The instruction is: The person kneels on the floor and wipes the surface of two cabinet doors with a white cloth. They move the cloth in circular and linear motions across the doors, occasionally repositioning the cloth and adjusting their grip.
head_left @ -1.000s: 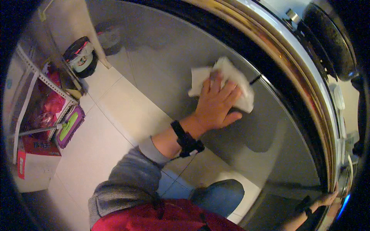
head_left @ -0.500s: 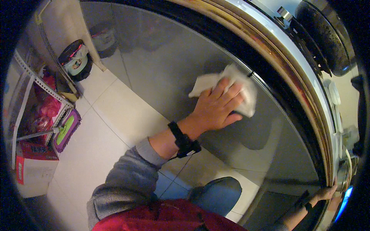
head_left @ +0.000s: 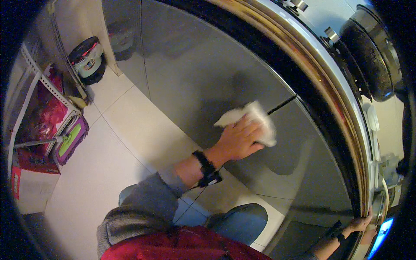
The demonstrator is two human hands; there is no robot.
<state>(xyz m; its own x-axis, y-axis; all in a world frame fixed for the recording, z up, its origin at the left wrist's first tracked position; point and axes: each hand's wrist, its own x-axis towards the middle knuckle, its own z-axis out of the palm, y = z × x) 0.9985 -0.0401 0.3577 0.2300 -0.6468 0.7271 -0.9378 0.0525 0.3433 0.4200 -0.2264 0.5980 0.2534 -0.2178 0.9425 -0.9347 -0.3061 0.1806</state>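
Note:
My left hand (head_left: pixel 239 141) presses a white cloth (head_left: pixel 258 115) against the dark grey, glossy cabinet front (head_left: pixel 190 65). Its fingers lie over the cloth, and both are a little blurred by motion. A dark slit between two door panels runs from the cloth up toward the metal strip under the counter. At the lower right, my right hand (head_left: pixel 359 223) holds the edge of the countertop (head_left: pixel 367 190), with its fingers partly hidden. Black bands sit on both wrists.
A black pan (head_left: pixel 368 60) stands on the stove at the upper right. On the tiled floor to the left are a bin (head_left: pixel 89 63), a purple-and-green mop head (head_left: pixel 72 141), a metal shelf rack (head_left: pixel 43 78) and a cardboard box (head_left: pixel 34 186). A lit screen (head_left: pixel 382 238) shows at the lower right.
My left hand and the cloth have slid down the cabinet front, away from the counter, baring the slit between the panels. My right hand stays at the countertop edge. The view has shifted slightly.

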